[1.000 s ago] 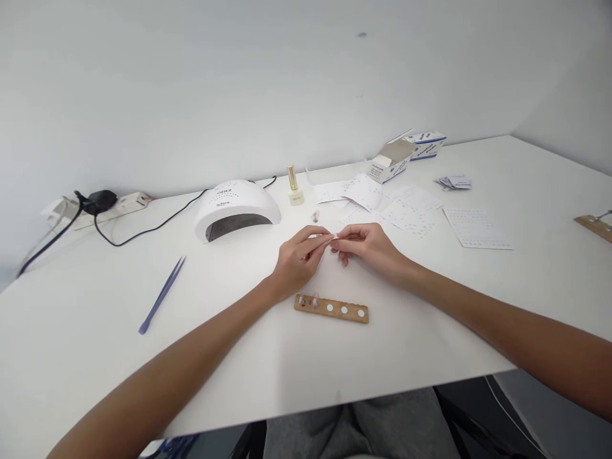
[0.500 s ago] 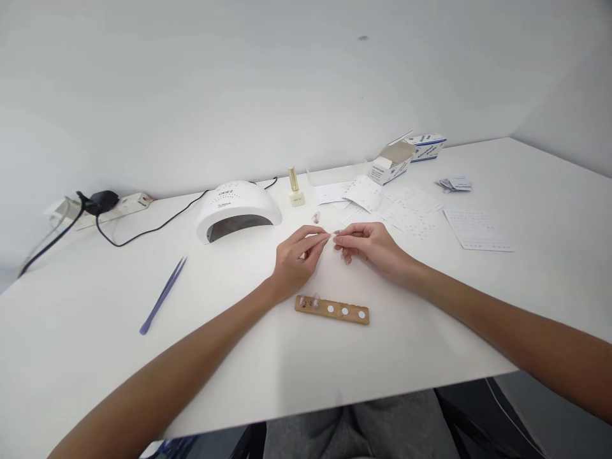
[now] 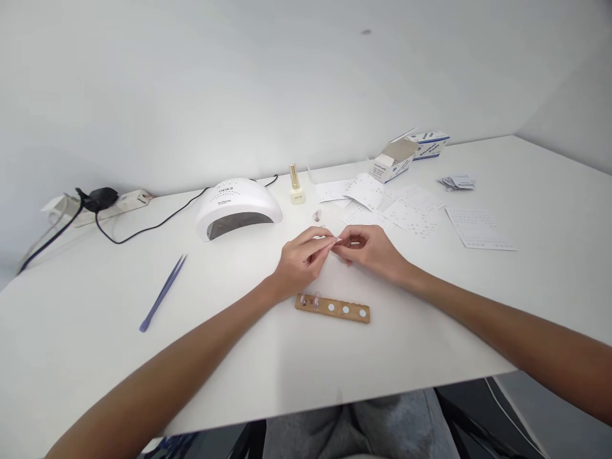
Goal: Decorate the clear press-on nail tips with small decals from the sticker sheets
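One pair of bare hands, raised over a white, smooth-topped bench (image 3: 406, 357), meeting fingertip to fingertip: the left hand (image 3: 303, 260) and the right hand (image 3: 371, 253) both pinch with thumb and forefinger at a small, pale, thin piece (image 3: 336, 240), largely hidden; a fingertip hold seems apt for something so slight, though which hand bears it more firmly cannot be told. One brown, wavy-edged bar (image 3: 338, 311), lying lengthwise just in front of the hands, presumably for easy reach; two translucent pink nail-shaped pieces (image 3: 316, 301) at its left end, three white round dots (image 3: 345, 310) along the rest, apparently spaced to keep pieces apart. One similar loose pinkish piece (image 3: 317, 216), beyond the left hand. One white, dome-shaped lamp (image 3: 239, 207), its hollow front facing the person, likely for access. One gold-capped glass bottle (image 3: 297, 188), upright, probably against spilling. One pair of slim, blue-violet tweezers (image 3: 163, 293), at left, well apart from the bar. White dotted paper sheets (image 3: 411, 210), spread behind the right hand.
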A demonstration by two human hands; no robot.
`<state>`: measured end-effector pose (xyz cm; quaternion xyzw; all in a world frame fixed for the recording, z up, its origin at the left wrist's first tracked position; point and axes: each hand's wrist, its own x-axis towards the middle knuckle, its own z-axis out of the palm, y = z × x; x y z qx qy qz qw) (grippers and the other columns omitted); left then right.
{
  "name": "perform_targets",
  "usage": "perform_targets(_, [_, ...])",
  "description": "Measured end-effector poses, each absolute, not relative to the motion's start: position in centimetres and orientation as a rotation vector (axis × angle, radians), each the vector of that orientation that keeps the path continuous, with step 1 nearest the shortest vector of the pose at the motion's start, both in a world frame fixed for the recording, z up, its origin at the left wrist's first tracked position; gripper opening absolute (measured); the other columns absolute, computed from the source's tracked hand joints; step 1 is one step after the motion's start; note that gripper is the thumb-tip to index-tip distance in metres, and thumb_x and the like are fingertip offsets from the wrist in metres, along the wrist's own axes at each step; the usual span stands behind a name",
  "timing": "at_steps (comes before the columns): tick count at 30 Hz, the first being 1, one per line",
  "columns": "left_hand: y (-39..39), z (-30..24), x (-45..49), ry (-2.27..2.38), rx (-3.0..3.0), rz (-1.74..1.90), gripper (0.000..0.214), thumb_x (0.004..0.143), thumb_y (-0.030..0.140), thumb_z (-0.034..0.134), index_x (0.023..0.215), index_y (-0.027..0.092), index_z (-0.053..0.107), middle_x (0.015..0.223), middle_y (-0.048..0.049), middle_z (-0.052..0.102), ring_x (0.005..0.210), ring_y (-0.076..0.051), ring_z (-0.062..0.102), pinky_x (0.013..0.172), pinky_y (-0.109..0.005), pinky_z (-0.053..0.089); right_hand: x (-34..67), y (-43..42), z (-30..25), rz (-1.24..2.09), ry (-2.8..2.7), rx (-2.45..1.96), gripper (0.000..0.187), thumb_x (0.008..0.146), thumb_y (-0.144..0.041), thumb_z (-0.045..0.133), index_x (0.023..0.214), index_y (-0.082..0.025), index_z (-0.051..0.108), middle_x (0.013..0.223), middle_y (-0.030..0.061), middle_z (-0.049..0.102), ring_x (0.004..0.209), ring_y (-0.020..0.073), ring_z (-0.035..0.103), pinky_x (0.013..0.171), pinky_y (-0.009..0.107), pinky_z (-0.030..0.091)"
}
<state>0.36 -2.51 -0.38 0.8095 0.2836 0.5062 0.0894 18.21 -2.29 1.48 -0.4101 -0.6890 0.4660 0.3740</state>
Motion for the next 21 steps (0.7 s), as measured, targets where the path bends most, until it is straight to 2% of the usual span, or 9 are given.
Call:
perform_targets(4, [-2.45, -0.48, 0.29, 0.803, 2.433, 1.483, 0.026, 0.084, 0.007, 0.054, 0.1, 0.02, 0.07, 0.098, -0.0092, 0.067, 0.068, -0.009, 0.061, 0.051, -0.018, 0.047, 18.22, -2.34, 1.39, 1.179, -1.764, -1.045, 0.011, 0.079, -0.026, 0.06, 0.073, -0.016, 0.061, 0.061, -0.0011, 0.058, 0.052, 0.0104, 0.053, 0.057, 0.025, 0.044])
perform_targets(9, [-2.49, -0.37, 0.22, 0.812, 2.464, 1.483, 0.026, 0.084, 0.006, 0.053, 0.098, 0.02, 0.07, 0.098, -0.0097, 0.067, 0.081, -0.013, 0.064, 0.058, -0.02, 0.051, 18.19, -2.22, 1.3, 1.249, -1.721, -1.035, 0.01, 0.077, -0.025, 0.063, 0.074, -0.016, 0.062, 0.061, -0.0007, 0.06, 0.053, 0.0117, 0.057, 0.06, 0.026, 0.047])
perform_targets(15, [-2.48, -0.3, 0.2, 0.852, 2.467, 1.485, 0.025, 0.084, 0.006, 0.052, 0.096, 0.019, 0.07, 0.099, -0.0091, 0.068, 0.086, -0.014, 0.065, 0.065, -0.022, 0.053, 18.15, -2.04, 1.35, 1.376, -1.602, -1.064, 0.01, 0.075, -0.025, 0.066, 0.075, -0.015, 0.064, 0.061, 0.0, 0.063, 0.054, 0.0122, 0.06, 0.062, 0.027, 0.048])
perform_targets(21, [-2.48, -0.37, 0.21, 0.907, 2.446, 1.492, 0.022, 0.085, 0.009, 0.053, 0.095, 0.019, 0.07, 0.1, -0.009, 0.068, 0.079, -0.013, 0.065, 0.061, -0.021, 0.052, 18.33, -1.94, 1.45, 1.472, -1.454, -1.062, 0.012, 0.072, -0.025, 0.07, 0.075, -0.014, 0.065, 0.065, 0.0012, 0.064, 0.053, 0.0119, 0.059, 0.06, 0.027, 0.049])
